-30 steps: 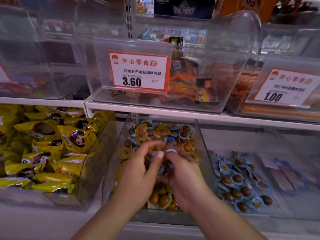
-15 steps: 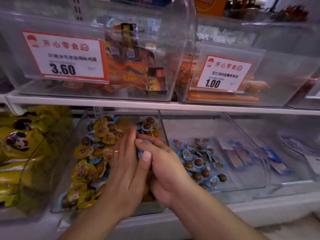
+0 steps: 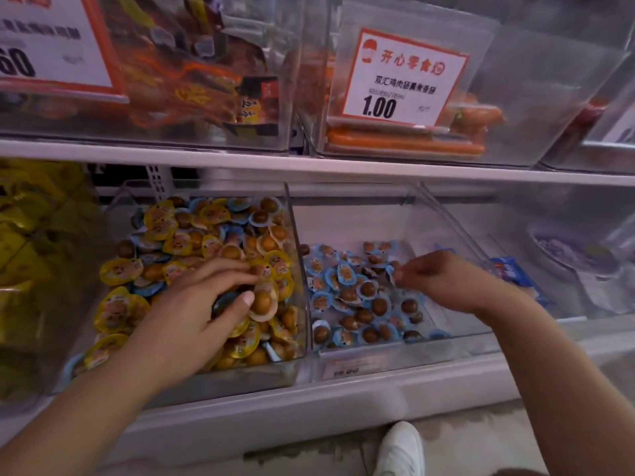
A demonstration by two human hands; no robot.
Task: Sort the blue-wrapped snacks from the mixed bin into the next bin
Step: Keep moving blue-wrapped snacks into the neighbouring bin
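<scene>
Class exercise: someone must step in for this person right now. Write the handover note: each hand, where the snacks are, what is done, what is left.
Left hand: in the mixed bin, fingers spread over the snacks, thumb against a packet; whether it grips one is unclear.
Right hand: over the next bin, pinching a blue-wrapped snack at its fingertips, not yet dropped.
Done: a layer of blue-wrapped snacks already lies in the next bin.
Left: release the pinched one, then pick out the blue packets still among the yellow-wrapped snacks in the mixed bin.
</scene>
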